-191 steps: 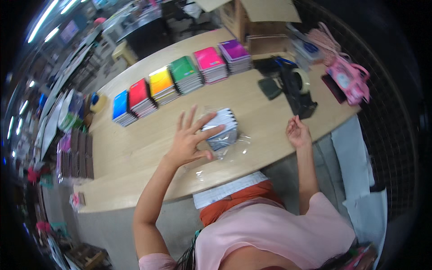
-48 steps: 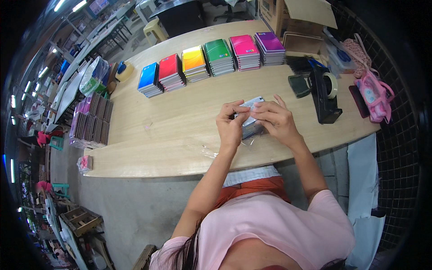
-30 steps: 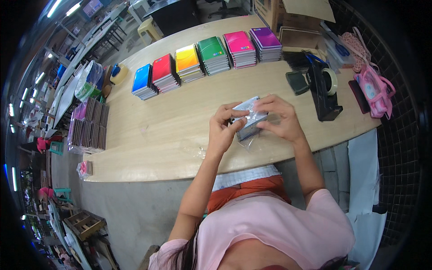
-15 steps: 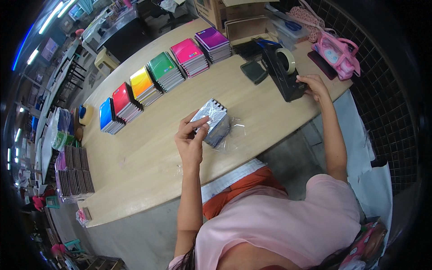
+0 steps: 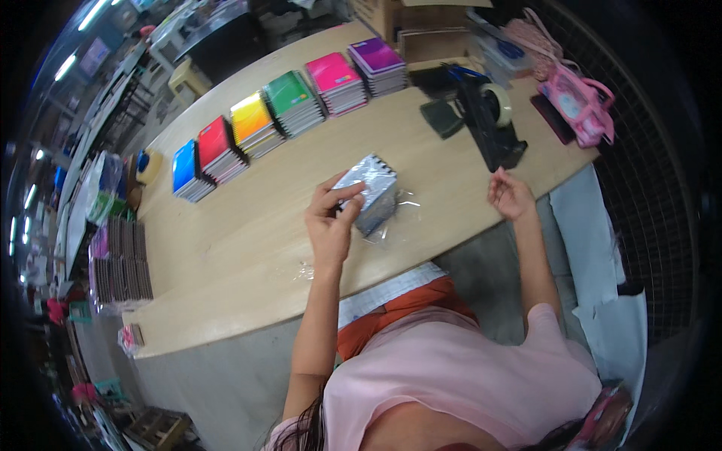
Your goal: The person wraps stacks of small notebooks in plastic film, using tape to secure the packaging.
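On the pale table point(image 5: 233, 240), clear film point(image 5: 404, 201) already wraps the notebook stack point(image 5: 377, 194) but juts loose rightward, the left hand point(image 5: 331, 225) closed on the stack, the right hand point(image 5: 513, 197) half-curled by the tape dispenser point(image 5: 480, 124), its hold unclear from here

Six notebook stacks point(image 5: 293, 101) in a row along the bench's point(image 5: 233, 263) far side. Pack point(image 5: 382, 180) sits in front of the row, near mid-bench; left grip point(image 5: 331, 214) on it. Tape dispenser point(image 5: 475, 128) right of pack, tape roll point(image 5: 504, 105) seated in it. Right grip point(image 5: 513, 198) at the dispenser's near end, contact unclear. Bag point(image 5: 579, 105) right of dispenser. Behind dispenser: tub point(image 5: 519, 68), with box point(image 5: 432, 46) to its left. Bundle point(image 5: 120, 263) at bench's left edge, packet point(image 5: 130, 340) nearer, by the near-left corner. Stool point(image 5: 189, 79) behind bench, on the floor.
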